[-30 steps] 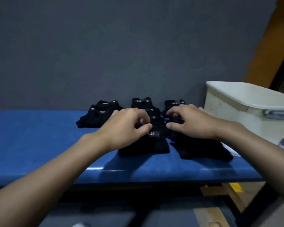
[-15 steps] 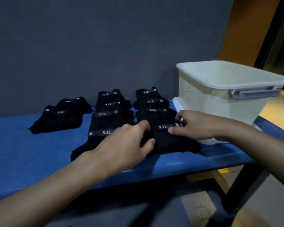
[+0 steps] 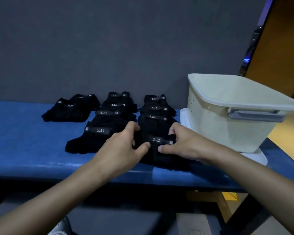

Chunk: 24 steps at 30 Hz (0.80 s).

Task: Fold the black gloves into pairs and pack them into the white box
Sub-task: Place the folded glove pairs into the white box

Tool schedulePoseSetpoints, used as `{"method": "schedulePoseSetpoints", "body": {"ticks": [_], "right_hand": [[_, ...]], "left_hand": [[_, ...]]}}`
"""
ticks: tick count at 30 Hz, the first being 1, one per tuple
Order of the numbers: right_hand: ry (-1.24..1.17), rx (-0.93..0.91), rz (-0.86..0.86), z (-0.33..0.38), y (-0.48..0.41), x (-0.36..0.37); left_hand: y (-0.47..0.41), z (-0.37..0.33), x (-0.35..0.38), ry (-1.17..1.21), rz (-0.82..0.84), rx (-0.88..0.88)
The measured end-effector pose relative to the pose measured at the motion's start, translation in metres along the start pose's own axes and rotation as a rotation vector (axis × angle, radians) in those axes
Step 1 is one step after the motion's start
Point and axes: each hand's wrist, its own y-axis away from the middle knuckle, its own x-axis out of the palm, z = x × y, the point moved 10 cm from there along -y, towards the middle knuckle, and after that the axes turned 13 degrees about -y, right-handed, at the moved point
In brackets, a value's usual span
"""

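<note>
Blue bench [image 3: 24, 150], nearest black glove [image 3: 155, 139] pinched by curled fingers [image 3: 145, 145] of left hand [image 3: 120, 150] and right hand [image 3: 185, 143]

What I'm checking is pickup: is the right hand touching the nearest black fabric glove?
Touching. Head view: right hand pinches the nearest black fabric glove at its strap.

A plain grey wall [image 3: 109, 48] filled the far side under dim light. A blue padded bench [image 3: 24, 141] ran left to right before it, on a dark leg [image 3: 244, 211]. At far right stood an orange panel [image 3: 282, 48] behind a dark post [image 3: 255, 39]. The floor [image 3: 288, 126] there was yellow.
</note>
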Motion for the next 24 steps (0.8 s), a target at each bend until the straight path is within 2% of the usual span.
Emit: {"method": "schedulePoseSetpoints", "body": {"ticks": [9, 15, 20, 24], "right_hand": [[-0.296, -0.032, -0.017, 0.001, 0.006, -0.008], [-0.425, -0.143, -0.094, 0.032, 0.009, -0.024], [-0.411, -0.225, -0.13, 0.074, 0.017, -0.055], [-0.501, -0.31, -0.063, 0.107, 0.025, -0.081]], "left_hand": [[0.003, 0.013, -0.003, 0.699, -0.252, -0.175], [-0.007, -0.008, -0.05, 0.786, -0.418, -0.062], [-0.031, -0.033, -0.088, 0.891, -0.372, 0.026], [-0.056, -0.058, -0.115, 0.965, -0.272, 0.109]]}}
